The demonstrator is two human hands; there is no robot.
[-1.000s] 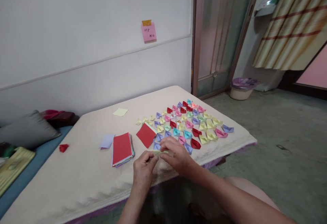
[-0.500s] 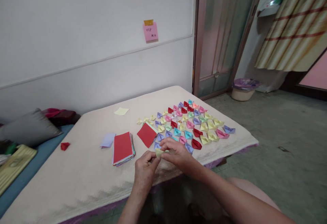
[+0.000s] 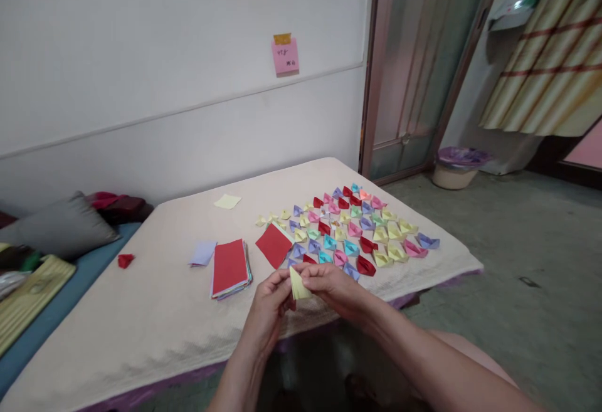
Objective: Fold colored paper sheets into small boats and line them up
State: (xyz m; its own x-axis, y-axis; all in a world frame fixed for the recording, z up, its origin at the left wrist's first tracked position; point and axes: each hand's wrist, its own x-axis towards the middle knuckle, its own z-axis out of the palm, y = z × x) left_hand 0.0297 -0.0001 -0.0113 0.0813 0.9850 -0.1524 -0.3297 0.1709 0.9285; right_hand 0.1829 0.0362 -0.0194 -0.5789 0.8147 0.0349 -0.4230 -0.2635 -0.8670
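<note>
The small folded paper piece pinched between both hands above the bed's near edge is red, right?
No. The head view shows the small folded paper piece is pale yellow, not red. The left hand and right hand do pinch it above the bed's near edge.

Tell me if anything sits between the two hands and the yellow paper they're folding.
Nothing visible does. The left hand and right hand both pinch the yellow folded paper directly, held above the near edge of the cloth-covered table. The stack of coloured paper and the folded paper boats lie further back, apart from it.
</note>
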